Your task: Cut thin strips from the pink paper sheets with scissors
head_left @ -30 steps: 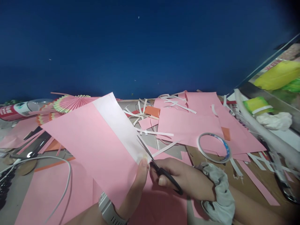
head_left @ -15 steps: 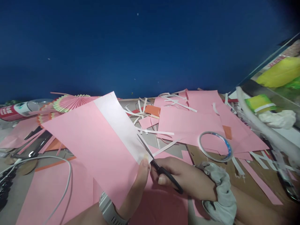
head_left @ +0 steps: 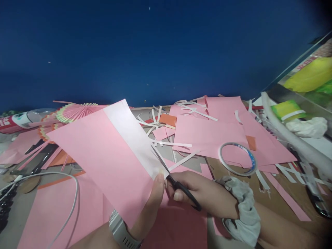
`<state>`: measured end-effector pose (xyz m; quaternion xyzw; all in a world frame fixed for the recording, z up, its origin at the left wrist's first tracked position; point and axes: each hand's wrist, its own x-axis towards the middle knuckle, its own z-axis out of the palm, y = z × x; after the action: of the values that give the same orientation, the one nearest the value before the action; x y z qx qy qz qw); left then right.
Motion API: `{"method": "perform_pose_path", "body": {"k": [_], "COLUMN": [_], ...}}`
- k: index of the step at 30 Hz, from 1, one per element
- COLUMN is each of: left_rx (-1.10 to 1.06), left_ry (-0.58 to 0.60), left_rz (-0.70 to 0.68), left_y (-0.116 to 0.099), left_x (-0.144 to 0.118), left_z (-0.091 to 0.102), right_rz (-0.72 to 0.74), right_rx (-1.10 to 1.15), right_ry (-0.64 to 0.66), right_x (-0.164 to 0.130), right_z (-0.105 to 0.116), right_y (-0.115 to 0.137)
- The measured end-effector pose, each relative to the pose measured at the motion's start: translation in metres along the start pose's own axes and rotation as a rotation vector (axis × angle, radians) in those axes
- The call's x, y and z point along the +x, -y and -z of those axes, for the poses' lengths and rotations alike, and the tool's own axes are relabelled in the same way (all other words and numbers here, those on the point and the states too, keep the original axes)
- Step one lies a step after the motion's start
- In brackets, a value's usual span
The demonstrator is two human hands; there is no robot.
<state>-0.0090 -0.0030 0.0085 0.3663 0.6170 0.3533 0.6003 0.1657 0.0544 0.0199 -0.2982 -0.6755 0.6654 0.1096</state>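
Note:
A sheet of pink paper (head_left: 101, 148) with a white band along its right side is held up at a tilt. My left hand (head_left: 153, 200) pinches its lower right edge, thumb on the white band; the fingers behind are hidden. In my right hand (head_left: 197, 193) are black-handled scissors (head_left: 181, 186), their blades lying along the band's right edge close to my left thumb. Whether the blades are parted on the paper is hard to make out. A narrow white strip (head_left: 185, 160) lies beside the scissors.
Pink sheets (head_left: 207, 135) and white strips cover the table at the back right. A tape roll (head_left: 221, 159) lies there. At left are a folded paper fan (head_left: 80, 112), a plastic bottle (head_left: 23, 121) and a white cable (head_left: 75, 197). A blue wall (head_left: 155, 52) rises behind.
The whole view has shifted slightly, with things appearing a little higher. Both hands, the paper and the scissors keep nearly the same position relative to each other.

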Motion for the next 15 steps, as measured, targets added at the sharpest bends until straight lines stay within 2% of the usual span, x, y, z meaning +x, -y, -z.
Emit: {"method": "perform_pose_path", "body": {"k": [8, 15], "left_rx": [-0.053, -0.099], "left_ry": [0.105, -0.012], "left_rz": [0.024, 0.062], "left_y": [0.003, -0.002], "left_x": [0.006, -0.005], "left_z": [0.002, -0.003], "right_rz": [0.003, 0.000], "right_rx": [-0.009, 0.022], "right_ry": [0.009, 0.002], "right_x": [0.000, 0.000], "right_z": [0.001, 0.000], "right_y": [-0.002, -0.003]}}
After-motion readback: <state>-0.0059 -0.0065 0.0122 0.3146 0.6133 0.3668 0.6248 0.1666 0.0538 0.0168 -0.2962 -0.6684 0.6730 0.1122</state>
